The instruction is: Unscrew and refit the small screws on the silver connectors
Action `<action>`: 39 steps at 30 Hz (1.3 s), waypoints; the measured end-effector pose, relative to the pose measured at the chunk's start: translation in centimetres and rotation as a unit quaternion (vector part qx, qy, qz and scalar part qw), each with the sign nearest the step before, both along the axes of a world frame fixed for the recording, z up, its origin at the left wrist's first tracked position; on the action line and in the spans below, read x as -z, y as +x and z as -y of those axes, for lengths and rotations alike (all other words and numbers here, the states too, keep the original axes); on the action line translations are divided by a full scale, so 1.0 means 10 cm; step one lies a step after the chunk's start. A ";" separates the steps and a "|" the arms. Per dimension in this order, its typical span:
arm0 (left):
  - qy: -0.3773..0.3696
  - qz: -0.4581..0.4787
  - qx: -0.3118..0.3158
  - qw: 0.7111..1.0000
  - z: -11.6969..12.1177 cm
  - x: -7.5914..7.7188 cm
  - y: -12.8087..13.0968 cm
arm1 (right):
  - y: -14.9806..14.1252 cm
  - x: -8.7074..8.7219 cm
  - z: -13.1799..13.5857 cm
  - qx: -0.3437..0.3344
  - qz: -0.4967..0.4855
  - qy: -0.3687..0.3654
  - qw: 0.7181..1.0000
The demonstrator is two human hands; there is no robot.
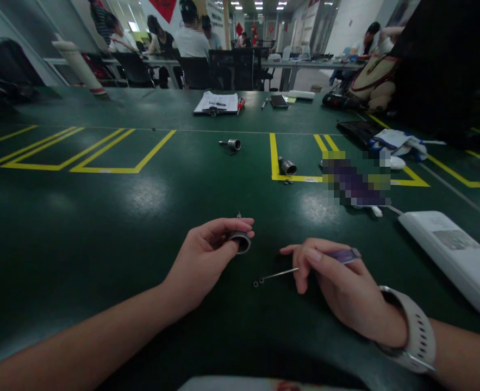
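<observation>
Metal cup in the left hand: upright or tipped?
Tipped: the metal cup in the left hand has its open mouth facing the camera, not straight up.

On the green counter [101, 233], white papers [228, 101] beneath a pen [217, 103], toward the back; at right, crumpled white-and-blue cloth [398, 140] and long white device [455, 263].

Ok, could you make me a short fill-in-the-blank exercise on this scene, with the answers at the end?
1. The hollow metal part is held in the person's ____ hand.
2. The thin tool in the right hand has a handle coloured ____.
3. The tape lines on the table are ____.
4. The pale strap is around the ____ wrist.

Missing words: left; purple; yellow; right.
</observation>
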State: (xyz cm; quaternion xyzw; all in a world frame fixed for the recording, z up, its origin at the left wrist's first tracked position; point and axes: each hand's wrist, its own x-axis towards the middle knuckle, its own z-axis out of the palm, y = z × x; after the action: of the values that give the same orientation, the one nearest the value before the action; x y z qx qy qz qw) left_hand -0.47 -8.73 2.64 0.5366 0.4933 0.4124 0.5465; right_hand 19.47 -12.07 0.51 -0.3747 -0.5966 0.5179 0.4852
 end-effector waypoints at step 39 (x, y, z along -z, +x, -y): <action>-0.032 0.028 0.038 0.998 0.03 0.00 -0.04 | -0.12 -0.12 0.18 0.014 0.290 0.386 0.875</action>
State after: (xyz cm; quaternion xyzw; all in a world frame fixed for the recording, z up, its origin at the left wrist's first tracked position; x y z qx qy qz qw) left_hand -0.84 -9.06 2.68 0.5254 0.4703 0.3899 0.5922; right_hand 18.31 -13.91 1.73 -0.2994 -0.8579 0.1073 0.4036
